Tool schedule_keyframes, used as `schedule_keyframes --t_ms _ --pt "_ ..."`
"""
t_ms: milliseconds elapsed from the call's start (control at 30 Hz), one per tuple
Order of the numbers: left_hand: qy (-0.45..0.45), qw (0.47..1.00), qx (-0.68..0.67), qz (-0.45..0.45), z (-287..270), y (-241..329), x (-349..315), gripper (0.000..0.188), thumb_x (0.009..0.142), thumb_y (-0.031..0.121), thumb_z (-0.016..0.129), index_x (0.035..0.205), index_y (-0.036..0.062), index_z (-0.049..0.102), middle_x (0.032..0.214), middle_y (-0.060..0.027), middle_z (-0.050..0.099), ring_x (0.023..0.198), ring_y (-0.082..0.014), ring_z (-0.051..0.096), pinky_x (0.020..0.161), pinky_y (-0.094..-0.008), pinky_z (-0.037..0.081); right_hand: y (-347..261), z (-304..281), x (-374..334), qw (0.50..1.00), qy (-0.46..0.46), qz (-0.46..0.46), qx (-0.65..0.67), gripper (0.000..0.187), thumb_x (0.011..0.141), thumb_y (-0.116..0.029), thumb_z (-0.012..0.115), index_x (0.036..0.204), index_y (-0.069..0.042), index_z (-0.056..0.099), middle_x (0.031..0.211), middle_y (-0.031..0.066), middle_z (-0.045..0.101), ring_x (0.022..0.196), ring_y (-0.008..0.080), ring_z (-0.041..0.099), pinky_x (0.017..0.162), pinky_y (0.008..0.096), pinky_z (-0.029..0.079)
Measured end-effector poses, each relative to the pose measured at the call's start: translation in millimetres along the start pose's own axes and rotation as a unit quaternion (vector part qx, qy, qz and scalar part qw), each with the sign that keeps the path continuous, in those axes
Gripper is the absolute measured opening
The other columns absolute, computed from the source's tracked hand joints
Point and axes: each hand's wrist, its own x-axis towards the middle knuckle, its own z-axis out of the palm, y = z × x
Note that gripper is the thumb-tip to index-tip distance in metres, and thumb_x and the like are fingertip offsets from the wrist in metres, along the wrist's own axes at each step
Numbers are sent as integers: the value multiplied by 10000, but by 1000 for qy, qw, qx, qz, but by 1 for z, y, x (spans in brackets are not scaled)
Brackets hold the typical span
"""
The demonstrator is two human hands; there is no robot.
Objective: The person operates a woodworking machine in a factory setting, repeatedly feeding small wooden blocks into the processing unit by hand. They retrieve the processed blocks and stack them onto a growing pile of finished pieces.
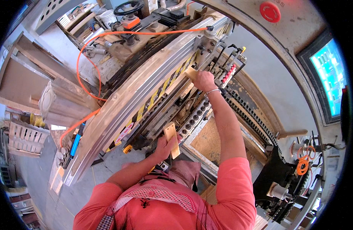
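Note:
A short, flat wooden piece (171, 138) with a small hole near its upper end is gripped in my left hand (165, 148), close to my body. My right arm reaches forward over the machine bed. At its end, my right hand (204, 81) is closed on another light wooden piece (191, 73), beside a rail marked with yellow-and-black tape (161, 92). Part of that second piece is hidden by my fingers. Below and between my hands runs a row of round black knobs or fittings (193, 122) on a pale metal strip.
A long machine beam (119, 96) crosses from lower left to upper right, with an orange hose (145, 33) over it. Red knobs (229, 73) stand right of my right hand. Sawdust lies in a tray (207, 142). At right are a lit screen (329, 73) and red button (270, 12).

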Motion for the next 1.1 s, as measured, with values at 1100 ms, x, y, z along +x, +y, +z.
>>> schedule_keyframes --t_ms 1100 --pt "-5 1000 -26 -1 3 7 -4 240 912 186 443 1025 -17 504 942 -56 552 842 -128 540 767 -275 448 15 -7 12 999 -12 8 39 285 693 -276 582 775 -12 652 807 191 640 781 339 628 689 409 513"
